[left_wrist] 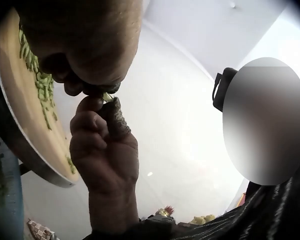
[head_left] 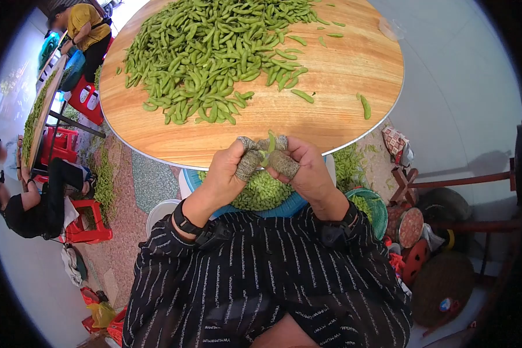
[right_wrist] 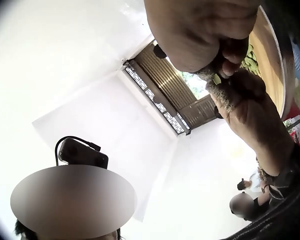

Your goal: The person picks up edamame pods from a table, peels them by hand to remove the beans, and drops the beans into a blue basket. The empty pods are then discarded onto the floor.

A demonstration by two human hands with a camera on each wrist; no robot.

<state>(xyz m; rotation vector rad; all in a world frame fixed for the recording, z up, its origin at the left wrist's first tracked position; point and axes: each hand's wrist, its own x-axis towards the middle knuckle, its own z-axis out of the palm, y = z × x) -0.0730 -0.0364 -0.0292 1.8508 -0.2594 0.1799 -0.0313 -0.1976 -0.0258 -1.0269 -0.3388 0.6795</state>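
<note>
A green soybean pod (head_left: 271,141) is pinched between my two hands, over the near edge of the table. My left hand (head_left: 221,171) holds its lower end between thumb and forefinger. From the other side my right hand (head_left: 312,169) pinches it. Grey speckled covers wrap the thumb and forefinger tips of both hands. In the left wrist view, a pale green bit (left_wrist: 107,97) shows where the fingertips meet. Below the hands, a blue basin (head_left: 287,209) contains many shelled green beans (head_left: 258,191). A large heap of pods (head_left: 209,55) lies on the round wooden table (head_left: 342,75).
A green basket (head_left: 380,211) with beans stands at the right, near a dark wooden frame (head_left: 455,182). A white bucket (head_left: 159,214) is on the left. Farther left, people (head_left: 32,203) sit by another table, with red stools (head_left: 90,223) around. Pods litter the floor.
</note>
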